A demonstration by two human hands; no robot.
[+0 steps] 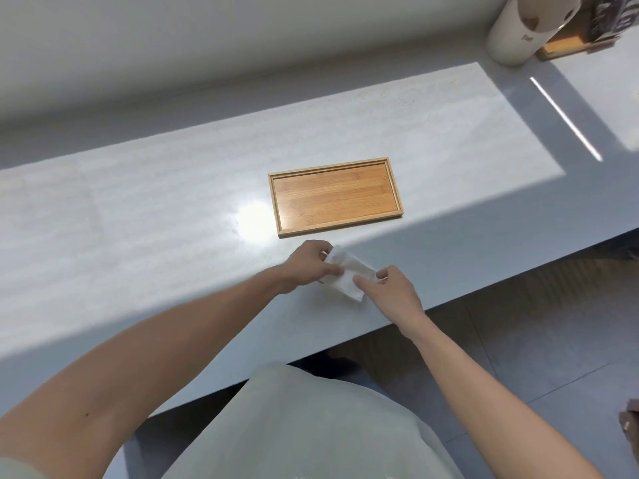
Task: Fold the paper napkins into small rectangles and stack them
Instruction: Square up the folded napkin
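A white paper napkin, partly folded into a narrow strip, lies on the pale counter near its front edge. My left hand grips the napkin's left end between thumb and fingers. My right hand pinches its right end. The napkin's middle shows between the two hands; its ends are hidden under my fingers. A shallow wooden tray with nothing in it sits just behind the napkin.
The counter's front edge runs diagonally just below my hands, with dark tiled floor beyond it. A white cylindrical container and a small wooden stand are at the far right back. A wall rises behind the counter.
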